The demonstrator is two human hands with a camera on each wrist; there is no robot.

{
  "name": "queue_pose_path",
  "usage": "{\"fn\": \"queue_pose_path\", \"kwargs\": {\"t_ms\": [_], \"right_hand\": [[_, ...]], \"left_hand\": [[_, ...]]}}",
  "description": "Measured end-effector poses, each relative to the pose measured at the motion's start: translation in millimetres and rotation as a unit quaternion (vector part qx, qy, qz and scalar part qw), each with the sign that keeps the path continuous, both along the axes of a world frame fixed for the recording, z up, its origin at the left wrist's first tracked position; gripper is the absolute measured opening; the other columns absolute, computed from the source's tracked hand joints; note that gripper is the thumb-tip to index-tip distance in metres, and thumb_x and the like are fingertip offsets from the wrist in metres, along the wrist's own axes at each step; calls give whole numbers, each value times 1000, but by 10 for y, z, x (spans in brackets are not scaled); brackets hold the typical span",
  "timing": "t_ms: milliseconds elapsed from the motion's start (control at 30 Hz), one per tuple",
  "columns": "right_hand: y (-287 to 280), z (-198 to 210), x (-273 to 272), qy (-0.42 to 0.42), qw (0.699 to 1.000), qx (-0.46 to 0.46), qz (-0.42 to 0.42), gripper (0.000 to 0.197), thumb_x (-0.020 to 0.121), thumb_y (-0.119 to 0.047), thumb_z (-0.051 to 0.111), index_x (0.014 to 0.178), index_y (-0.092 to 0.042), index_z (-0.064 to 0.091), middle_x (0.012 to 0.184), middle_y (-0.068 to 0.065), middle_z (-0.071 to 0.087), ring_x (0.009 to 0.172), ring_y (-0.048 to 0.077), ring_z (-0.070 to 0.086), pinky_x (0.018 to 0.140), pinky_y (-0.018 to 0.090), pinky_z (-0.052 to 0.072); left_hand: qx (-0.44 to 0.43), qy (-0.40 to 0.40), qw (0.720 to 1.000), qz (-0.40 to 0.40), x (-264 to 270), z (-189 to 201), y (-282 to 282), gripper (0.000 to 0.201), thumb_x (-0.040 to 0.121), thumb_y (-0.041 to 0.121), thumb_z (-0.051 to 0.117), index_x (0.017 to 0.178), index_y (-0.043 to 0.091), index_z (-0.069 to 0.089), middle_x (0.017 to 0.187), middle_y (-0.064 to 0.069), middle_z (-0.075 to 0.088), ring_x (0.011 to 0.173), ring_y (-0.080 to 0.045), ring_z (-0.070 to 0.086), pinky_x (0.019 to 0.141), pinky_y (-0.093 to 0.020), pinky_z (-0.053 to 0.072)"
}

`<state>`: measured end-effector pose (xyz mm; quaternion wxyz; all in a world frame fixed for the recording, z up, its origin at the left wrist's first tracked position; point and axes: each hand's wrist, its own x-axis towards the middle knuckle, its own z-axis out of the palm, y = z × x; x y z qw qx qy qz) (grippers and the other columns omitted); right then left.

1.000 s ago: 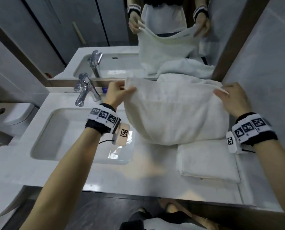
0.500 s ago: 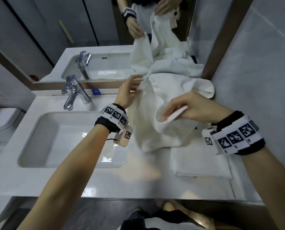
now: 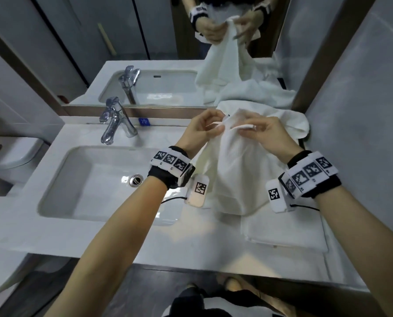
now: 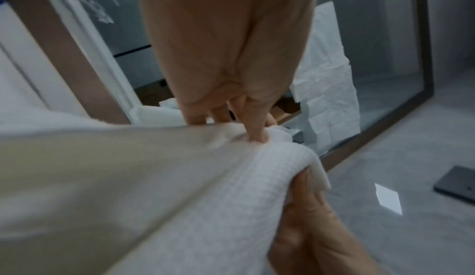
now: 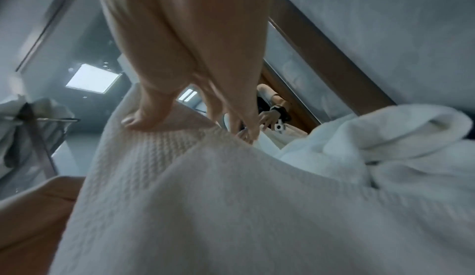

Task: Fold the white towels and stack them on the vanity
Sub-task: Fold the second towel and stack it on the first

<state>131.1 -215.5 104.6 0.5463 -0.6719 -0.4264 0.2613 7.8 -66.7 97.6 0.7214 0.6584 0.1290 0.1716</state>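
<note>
A white towel [image 3: 234, 170] hangs doubled above the vanity top [image 3: 191, 239], its two top corners brought together. My left hand [image 3: 204, 130] pinches one corner and my right hand [image 3: 257, 131] pinches the other, almost touching. In the left wrist view my left hand [image 4: 254, 135] grips the towel [image 4: 205, 198] edge. The right wrist view has my right hand [image 5: 185, 123] holding the towel [image 5: 231, 208] between thumb and fingers. A folded white towel [image 3: 284, 229] lies flat on the vanity under my right wrist. A heap of unfolded white towels [image 3: 282, 120] sits behind, against the mirror.
The sink basin [image 3: 94, 179] and chrome faucet [image 3: 115, 122] lie to the left. A mirror [image 3: 156, 53] runs along the back, and a grey wall [image 3: 362, 110] closes the right side. A toilet [image 3: 5, 152] stands at the far left.
The towel was held spread wide by both top corners. My right hand has carried its corner leftwards to meet my left hand, so the towel now hangs folded in half.
</note>
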Motion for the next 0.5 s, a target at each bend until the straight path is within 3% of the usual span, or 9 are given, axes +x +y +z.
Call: {"fn": "queue_pose_path", "kwargs": {"t_ms": [33, 67, 167, 267, 333, 400, 433, 500], "right_hand": [[18, -21, -11, 7, 1000, 9, 8, 23, 83, -3, 66, 96, -21, 72, 114, 7, 61, 113, 15, 53, 101, 30, 40], [31, -40, -20, 9, 1000, 16, 6, 25, 83, -2, 66, 100, -19, 71, 99, 7, 62, 99, 14, 55, 94, 29, 41], [38, -75, -10, 11, 999, 20, -25, 24, 84, -8, 67, 105, -18, 71, 79, -13, 57, 84, 5, 53, 86, 17, 42], [14, -90, 5, 16, 999, 25, -25, 20, 84, -13, 68, 101, -23, 73, 80, -18, 59, 87, 4, 55, 90, 19, 42], [-4, -85, 2, 16, 999, 26, -30, 18, 85, -15, 67, 97, -26, 73, 87, -5, 61, 90, 5, 56, 92, 21, 42], [-26, -71, 2, 20, 999, 21, -36, 15, 87, -16, 65, 96, -25, 73, 101, 19, 62, 98, 13, 57, 98, 32, 42], [-36, -63, 1, 25, 999, 20, -37, 14, 87, -16, 65, 95, -24, 73, 106, 24, 60, 100, 16, 57, 99, 35, 42], [-62, -53, 13, 16, 999, 14, -39, 14, 88, -16, 64, 95, -24, 72, 100, 18, 59, 99, 15, 55, 98, 32, 41]], "left_hand": [[-18, -5, 1000, 13, -2, -11, -7, 24, 88, -12, 52, 91, 11, 51, 74, 11, 65, 65, -5, 58, 64, -14, 46], [-24, -8, 999, 25, 1, -22, -19, 24, 87, -12, 53, 89, 12, 50, 74, 11, 65, 64, -3, 58, 63, -14, 47], [92, -6, 991, 96, -4, -65, -73, 25, 83, -3, 65, 89, 15, 50, 91, 1, 57, 79, -9, 56, 73, -15, 47], [279, -15, 948, 154, -38, -155, -113, 19, 81, 2, 67, 95, 11, 58, 100, -3, 52, 86, -13, 50, 77, -18, 45], [259, -18, 958, 124, -70, -193, -167, 23, 81, -7, 58, 100, 6, 63, 99, 0, 56, 84, -11, 53, 77, -22, 46], [208, 23, 975, 77, -78, -222, -223, 29, 78, -11, 54, 102, 4, 63, 97, 4, 57, 85, -6, 52, 77, -30, 46], [204, 49, 976, 56, -76, -233, -243, 30, 77, -10, 56, 102, 5, 62, 96, 5, 56, 87, -6, 51, 77, -33, 44], [212, 81, 974, 16, -72, -255, -246, 23, 74, -2, 60, 92, 11, 61, 94, 7, 56, 88, -9, 49, 76, -31, 39]]}}
